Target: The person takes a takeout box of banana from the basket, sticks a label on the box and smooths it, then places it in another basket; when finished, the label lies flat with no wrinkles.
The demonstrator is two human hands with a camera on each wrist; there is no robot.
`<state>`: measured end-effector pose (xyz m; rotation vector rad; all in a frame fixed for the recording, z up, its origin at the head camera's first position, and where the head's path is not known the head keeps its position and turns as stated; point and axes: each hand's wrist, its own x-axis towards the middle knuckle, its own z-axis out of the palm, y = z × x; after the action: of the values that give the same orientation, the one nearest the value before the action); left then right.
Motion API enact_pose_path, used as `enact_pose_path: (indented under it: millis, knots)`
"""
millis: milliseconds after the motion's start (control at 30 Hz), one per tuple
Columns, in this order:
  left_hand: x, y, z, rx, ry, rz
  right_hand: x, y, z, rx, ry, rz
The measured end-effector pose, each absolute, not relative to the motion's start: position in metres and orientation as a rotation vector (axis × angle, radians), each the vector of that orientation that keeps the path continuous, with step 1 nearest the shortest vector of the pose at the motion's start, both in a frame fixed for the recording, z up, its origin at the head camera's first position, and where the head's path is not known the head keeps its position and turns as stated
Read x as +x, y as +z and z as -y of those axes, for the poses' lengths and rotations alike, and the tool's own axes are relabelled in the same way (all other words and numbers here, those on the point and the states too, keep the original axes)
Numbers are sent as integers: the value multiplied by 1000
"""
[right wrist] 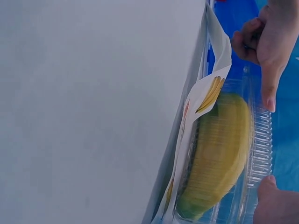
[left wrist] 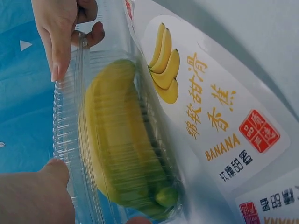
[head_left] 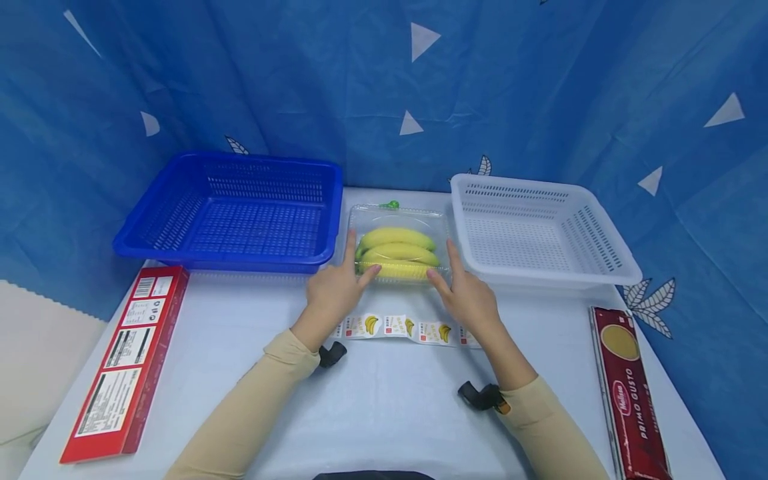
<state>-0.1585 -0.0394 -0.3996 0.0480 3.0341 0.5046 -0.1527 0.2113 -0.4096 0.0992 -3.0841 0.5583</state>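
Observation:
A clear plastic clamshell box [head_left: 399, 217] with bananas [head_left: 396, 253] inside stands between the hands, its ribbed lid lying over the fruit. My left hand [head_left: 332, 288] is at the box's left front corner, index finger extended along the side and thumb on the front lid edge. Mirroring it, my right hand [head_left: 472, 298] has its index finger along the right side and its thumb on the lid edge. In the right wrist view, the left hand's [right wrist: 273, 44] other fingers are bent beside the box. A strip of banana labels [head_left: 396, 327] lies just in front.
A blue basket [head_left: 228, 261] stands at the back left, a white basket [head_left: 546, 270] at the back right. A red carton [head_left: 129, 360] lies along the left table edge, a dark red spaghetti pack [head_left: 630, 393] along the right. Behind the box is a small green object [head_left: 391, 205].

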Motion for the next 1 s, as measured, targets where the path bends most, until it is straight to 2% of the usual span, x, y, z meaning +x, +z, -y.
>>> enact_pose_path:
  millis: [600, 800, 1000]
  knots:
    - [-150, -401, 38, 105, 539, -3056, -142, -405, -210, 102, 531, 3112]
    - [-135, -395, 42, 149, 615, -3087, -128, -397, -208, 98, 468, 3123]
    - [-109, -386, 53, 223, 617, -3121, -112, -388, -196, 304, 492, 3089]
